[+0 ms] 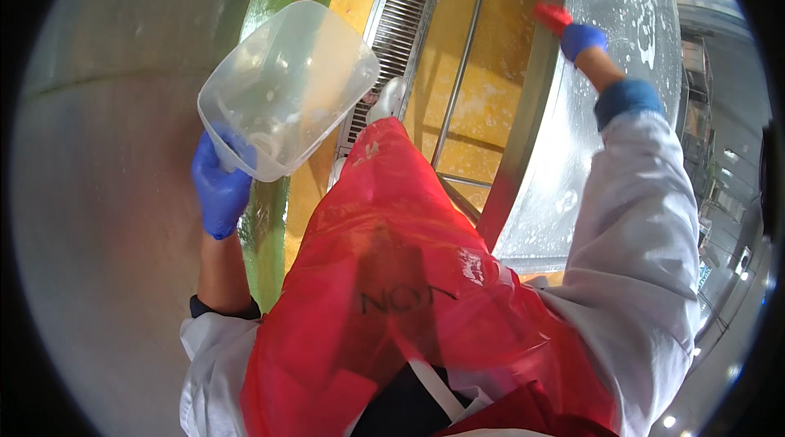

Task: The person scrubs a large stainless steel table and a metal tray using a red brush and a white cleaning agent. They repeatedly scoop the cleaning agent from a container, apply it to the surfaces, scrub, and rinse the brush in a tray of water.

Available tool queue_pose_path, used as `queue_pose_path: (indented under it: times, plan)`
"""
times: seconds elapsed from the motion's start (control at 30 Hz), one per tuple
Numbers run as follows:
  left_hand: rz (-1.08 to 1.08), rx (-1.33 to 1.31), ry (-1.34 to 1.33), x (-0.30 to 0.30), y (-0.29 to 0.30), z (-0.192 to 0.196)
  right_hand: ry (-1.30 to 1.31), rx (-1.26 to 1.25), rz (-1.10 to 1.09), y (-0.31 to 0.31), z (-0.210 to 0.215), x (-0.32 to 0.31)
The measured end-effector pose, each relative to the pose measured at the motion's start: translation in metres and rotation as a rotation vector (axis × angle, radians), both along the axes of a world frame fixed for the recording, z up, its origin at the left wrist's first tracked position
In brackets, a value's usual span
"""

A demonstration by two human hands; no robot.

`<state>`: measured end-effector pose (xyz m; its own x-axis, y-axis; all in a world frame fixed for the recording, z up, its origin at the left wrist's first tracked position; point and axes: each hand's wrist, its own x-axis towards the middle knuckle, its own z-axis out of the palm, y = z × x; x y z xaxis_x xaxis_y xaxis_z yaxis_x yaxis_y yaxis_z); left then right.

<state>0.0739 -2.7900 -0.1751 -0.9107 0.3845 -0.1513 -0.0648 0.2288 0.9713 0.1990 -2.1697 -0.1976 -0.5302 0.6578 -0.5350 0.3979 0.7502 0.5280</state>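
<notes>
Below the camera, a red plastic apron (392, 290) covers the person's front, with white sleeves (646, 224) coming out on either side. At the left, the left hand (219, 188), in a blue glove, is closed round the lower corner of a clear plastic tub (286, 85); the fingers wrap its rim and the tub is held up and tilted, its open mouth turned toward the camera, with a few drops or flecks of foam on its inner wall. The tub hangs in front of a large grey curved wall (123, 151) with a green edge (274, 216) running down beside it. At the upper right, the right arm is stretched out, and the right hand (582, 39), also blue-gloved, is clenched on a red tool (553, 16), of which only a short red end shows, so its kind cannot be told. That tool lies against the wet, foam-speckled steel surface (621, 4) of a big rounded vessel. Between the two arms lies a yellow floor (478, 102) with a long metal drain grate (405, 20) and a thin metal rod (466, 61) running along it.
</notes>
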Motion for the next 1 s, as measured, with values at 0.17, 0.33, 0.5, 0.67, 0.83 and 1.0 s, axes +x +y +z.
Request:
queue_pose_path:
  times: [0.17,0.33,0.5,0.67,0.83,1.0]
  plan:
    - [-0.022,-0.071,0.119,-0.057,0.054,-0.008,0.349,-0.456,0.108,-0.065,0.009,0.052]
    - [0.057,-0.073,-0.009,-0.125,0.125,-0.002,0.068,-0.395,-0.245,0.070,0.005,-0.088]
    - [-0.019,-0.170,0.064,-0.186,0.174,0.002,0.106,-0.041,0.273,0.207,-0.055,-0.163]
    - [0.032,-0.096,-0.036,-0.268,0.217,-0.030,0.153,-0.308,0.176,0.162,-0.162,0.001]
    - [-0.039,-0.021,-0.143,-0.367,0.300,-0.055,0.073,-0.197,-0.226,0.304,-0.021,-0.247]
    - [-0.076,0.038,-0.090,-0.431,0.358,-0.046,-0.044,-0.101,-0.001,0.268,-0.058,-0.189]
